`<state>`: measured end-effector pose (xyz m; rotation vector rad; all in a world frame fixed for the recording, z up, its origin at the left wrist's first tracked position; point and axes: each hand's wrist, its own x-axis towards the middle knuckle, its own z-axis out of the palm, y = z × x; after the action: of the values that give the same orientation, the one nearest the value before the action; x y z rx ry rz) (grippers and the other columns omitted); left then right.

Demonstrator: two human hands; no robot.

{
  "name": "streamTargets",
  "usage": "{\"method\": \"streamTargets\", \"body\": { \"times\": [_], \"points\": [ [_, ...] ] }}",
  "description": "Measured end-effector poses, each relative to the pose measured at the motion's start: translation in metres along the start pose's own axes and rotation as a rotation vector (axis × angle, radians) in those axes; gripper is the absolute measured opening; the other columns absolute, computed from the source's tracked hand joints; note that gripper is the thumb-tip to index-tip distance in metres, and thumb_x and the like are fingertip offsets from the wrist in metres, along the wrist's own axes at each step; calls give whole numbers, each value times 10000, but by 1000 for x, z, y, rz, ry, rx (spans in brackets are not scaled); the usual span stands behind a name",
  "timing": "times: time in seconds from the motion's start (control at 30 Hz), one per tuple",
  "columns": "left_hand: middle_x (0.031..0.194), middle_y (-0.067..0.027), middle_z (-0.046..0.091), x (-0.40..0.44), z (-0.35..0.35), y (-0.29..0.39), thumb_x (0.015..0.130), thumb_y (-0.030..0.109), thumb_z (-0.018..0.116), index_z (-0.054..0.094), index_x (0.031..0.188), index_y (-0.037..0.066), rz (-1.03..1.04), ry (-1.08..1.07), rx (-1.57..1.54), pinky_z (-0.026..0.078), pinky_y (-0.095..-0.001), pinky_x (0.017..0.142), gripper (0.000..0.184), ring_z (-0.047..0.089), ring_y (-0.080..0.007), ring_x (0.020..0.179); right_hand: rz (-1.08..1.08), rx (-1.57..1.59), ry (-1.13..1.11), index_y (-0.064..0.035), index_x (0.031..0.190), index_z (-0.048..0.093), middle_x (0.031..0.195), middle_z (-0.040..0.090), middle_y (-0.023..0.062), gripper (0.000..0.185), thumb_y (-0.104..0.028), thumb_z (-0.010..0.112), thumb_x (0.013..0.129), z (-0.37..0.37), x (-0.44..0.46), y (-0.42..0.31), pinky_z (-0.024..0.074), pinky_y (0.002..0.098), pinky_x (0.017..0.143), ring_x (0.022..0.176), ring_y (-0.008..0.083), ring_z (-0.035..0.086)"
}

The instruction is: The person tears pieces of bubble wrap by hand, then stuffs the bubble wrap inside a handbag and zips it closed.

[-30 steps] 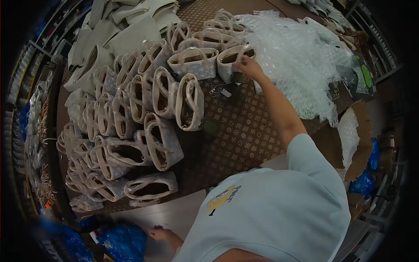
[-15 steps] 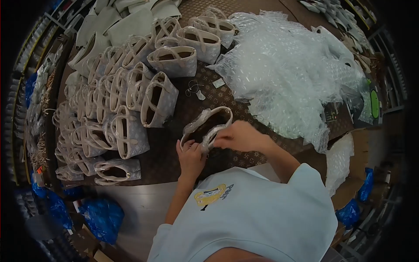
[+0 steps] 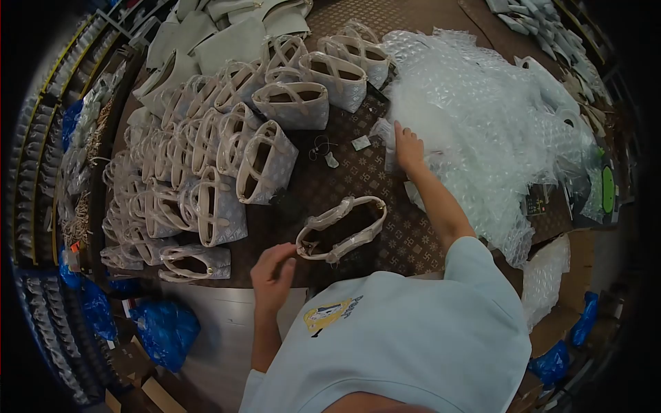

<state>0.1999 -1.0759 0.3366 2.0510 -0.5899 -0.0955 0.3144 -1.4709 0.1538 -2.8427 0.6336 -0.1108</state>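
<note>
An open-topped handbag [image 3: 342, 229] with pale trim and wrapped handles stands near the table's front edge, its dark inside facing up. My left hand [image 3: 272, 275] is beside the bag's left end, thumb and fingers apart, holding nothing. Farther up the table, my right hand [image 3: 409, 148] is at the left edge of the bubble wrap pile [image 3: 475, 124], its fingers pinched on a piece of bubble wrap [image 3: 387, 138]. A small white card [image 3: 361, 142] and a tag with a string [image 3: 331, 160] lie left of that piece.
Many similar handbags [image 3: 268, 162] stand in rows on the left of the patterned brown table [image 3: 406, 237]. Pale flat pieces [image 3: 231, 48] are heaped at the back left. Blue plastic bags [image 3: 165, 334] lie below the table's edge. A cardboard box [image 3: 578, 265] is at the right.
Both hands have left the handbag, which stays near the front edge. My right hand has moved up to the bubble wrap, and my left hand has shifted left and opened.
</note>
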Motion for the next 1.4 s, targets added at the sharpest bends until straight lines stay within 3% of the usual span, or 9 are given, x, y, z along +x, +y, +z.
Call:
{"method": "streamTargets", "body": {
  "times": [0.43, 0.63, 0.7, 0.83, 1.03, 1.13, 1.23, 1.33, 1.4],
  "points": [
    [1034, -88, 589, 169, -7, -1, 803, 306, 641, 429, 1227, 8, -405, -362, -1013, 483, -353, 785, 560, 588, -194, 922, -1106, 390, -299, -151, 1222, 469, 813, 524, 44, 718, -174, 712, 547, -248, -186, -147, 458, 330, 548, 695, 204, 581],
    [796, 2, 593, 135, -26, -1, 705, 22, 557, 494, 1220, 43, -203, -288, -940, 428, -205, 591, 519, 516, -60, 643, -927, 687, 131, -58, 1026, 581, 891, 604, 127, 411, -73, 531, 619, -267, -145, -129, 471, 351, 728, 869, 285, 576],
    [672, 41, 550, 119, -40, -14, 693, 20, 528, 610, 1102, 63, -199, -376, -924, 366, -183, 527, 420, 460, -23, 576, -579, 990, -220, -44, 923, 626, 934, 608, 118, 250, -79, 576, 681, -267, -126, -107, 435, 342, 827, 938, 273, 559],
    [599, 68, 503, 91, -53, -5, 693, 27, 504, 680, 867, 50, -331, -420, -756, 320, -180, 497, 249, 413, -10, 537, -830, 867, -30, -50, 870, 652, 958, 611, 90, 158, -136, 651, 738, -261, -101, -122, 404, 318, 863, 975, 227, 537],
    [591, 89, 491, 90, -57, 9, 729, 79, 586, 602, 698, 21, -76, -623, -933, 328, -186, 502, 68, 400, -22, 538, -559, 1138, -851, -59, 1008, 621, 922, 616, 10, 318, -197, 719, 739, -267, -88, -130, 428, 240, 776, 847, 82, 535],
    [842, 15, 539, 104, -58, -4, 789, 182, 558, 567, 948, 9, 34, -176, -946, 389, -223, 623, 234, 471, -63, 725, -616, 1217, -920, -48, 1002, 598, 884, 611, -19, 313, -160, 721, 737, -261, -97, -132, 436, 213, 721, 788, 40, 522],
    [1113, -71, 527, 110, -72, -15, 846, 330, 515, 450, 1209, 3, -33, 239, -910, 435, -280, 756, 493, 514, -131, 937, -528, 1004, 176, -53, 887, 580, 833, 611, -13, 196, -78, 703, 736, -287, -103, -137, 459, 229, 681, 713, 74, 552],
    [1227, -135, 481, 105, -84, -2, 865, 490, 466, 311, 1333, 25, -159, 246, -970, 440, -368, 848, 676, 513, -223, 1062, -840, 385, 647, -60, 926, 585, 808, 613, 34, 288, -60, 717, 670, -291, -125, -148, 487, 271, 711, 701, 147, 591],
    [1234, -133, 470, 99, -64, 17, 854, 552, 441, 303, 1336, 29, -233, -57, -1173, 428, -361, 874, 725, 504, -224, 1083, -1140, 253, 407, -63, 1071, 574, 801, 619, 62, 451, -95, 704, 640, -270, -148, -167, 504, 320, 751, 742, 209, 610]
  ]
}}
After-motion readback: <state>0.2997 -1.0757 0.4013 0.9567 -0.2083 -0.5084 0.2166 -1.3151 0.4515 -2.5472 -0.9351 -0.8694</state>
